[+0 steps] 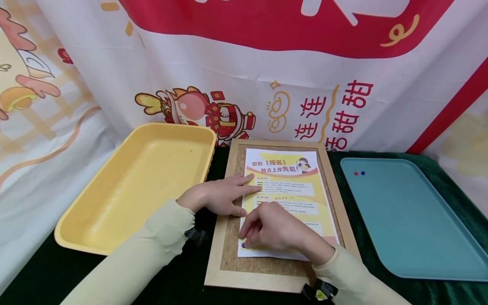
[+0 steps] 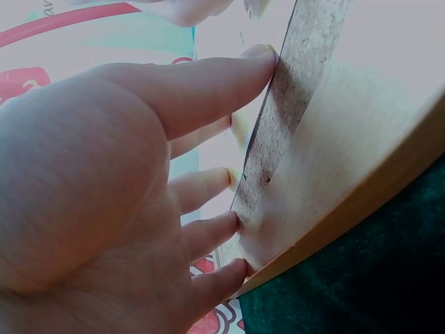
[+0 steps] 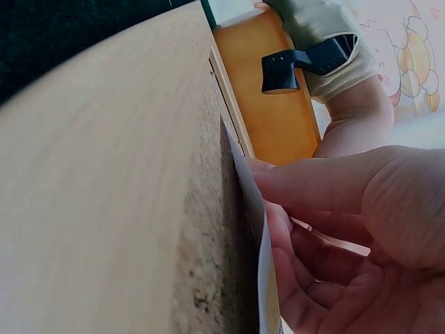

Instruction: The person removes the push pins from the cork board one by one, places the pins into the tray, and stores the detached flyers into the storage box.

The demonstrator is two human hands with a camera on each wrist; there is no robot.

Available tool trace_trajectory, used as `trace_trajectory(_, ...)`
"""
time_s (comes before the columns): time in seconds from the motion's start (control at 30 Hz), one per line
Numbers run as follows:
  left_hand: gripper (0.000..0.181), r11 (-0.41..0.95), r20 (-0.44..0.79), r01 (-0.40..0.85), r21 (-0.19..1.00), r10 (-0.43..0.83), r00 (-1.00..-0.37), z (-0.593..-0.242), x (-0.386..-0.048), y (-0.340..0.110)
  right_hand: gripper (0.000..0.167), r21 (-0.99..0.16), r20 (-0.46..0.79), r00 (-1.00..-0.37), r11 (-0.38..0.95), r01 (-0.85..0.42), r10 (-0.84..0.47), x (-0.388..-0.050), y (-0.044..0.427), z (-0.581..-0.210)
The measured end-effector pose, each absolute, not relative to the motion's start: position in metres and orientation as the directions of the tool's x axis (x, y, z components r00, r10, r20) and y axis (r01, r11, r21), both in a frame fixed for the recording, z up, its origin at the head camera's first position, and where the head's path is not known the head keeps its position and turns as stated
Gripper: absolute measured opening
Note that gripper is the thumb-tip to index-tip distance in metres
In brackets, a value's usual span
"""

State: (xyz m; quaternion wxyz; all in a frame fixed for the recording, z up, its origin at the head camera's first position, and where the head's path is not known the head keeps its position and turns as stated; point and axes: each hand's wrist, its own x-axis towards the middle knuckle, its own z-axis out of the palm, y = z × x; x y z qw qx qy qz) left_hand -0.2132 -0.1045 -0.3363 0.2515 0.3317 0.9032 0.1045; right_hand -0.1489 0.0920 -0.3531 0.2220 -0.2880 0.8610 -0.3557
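A printed yellow and white sheet (image 1: 278, 167) lies on a wood-framed cork board (image 1: 263, 266). My left hand (image 1: 225, 195) rests with fingers spread over the sheet's left edge; in the left wrist view its fingertips (image 2: 261, 59) touch the sheet and board. At the sheet's lower left corner, a small blue pushpin (image 1: 243, 245) shows beside the thumb tip of my right hand (image 1: 276, 228). The fingers of that hand are curled, and thumb and fingers pinch the pin. In the right wrist view the sheet's edge (image 3: 263, 278) lifts slightly from the cork.
A yellow basin (image 1: 152, 169) stands left of the board. To the right lies a blue-green tray (image 1: 415, 220) with a red pushpin (image 1: 356, 173) and a blue pushpin (image 1: 363, 173) near its far left corner. Dark green cloth (image 1: 183, 279) covers the table; a printed curtain hangs behind.
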Motion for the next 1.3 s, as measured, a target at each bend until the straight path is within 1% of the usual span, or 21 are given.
trace_trajectory(0.37, 0.072, 0.757, -0.386, 0.55, 0.353, 0.653, -0.651, -0.3356, -0.2138, -0.1049, 0.018, -0.703, -0.151, -0.708, 0.579, -0.414, -0.69, -0.1471, 0.0914, -0.3507)
trace_trajectory(0.6, 0.072, 0.762, -0.396, 0.543, 0.354, 0.648, -0.651, -0.3358, -0.2132, -0.1032, 0.015, -0.704, -0.147, -0.692, 0.566, -0.429, -0.707, -0.1467, 0.0914, -0.3526)
trace_trajectory(0.83, 0.072, 0.76, -0.402, 0.546, 0.351, 0.649, -0.645, -0.336, -0.2126, -0.1027, 0.017, -0.702, -0.143, -0.692, 0.565, -0.433, -0.708, -0.1449, 0.0916, -0.3535)
trace_trajectory(1.3, 0.072, 0.77, -0.405, 0.534, 0.349, 0.638, -0.655, -0.3351, -0.2117, -0.1049, 0.018, -0.688, -0.112, -0.694, 0.559, -0.462, -0.711, -0.1448, 0.0887, -0.355)
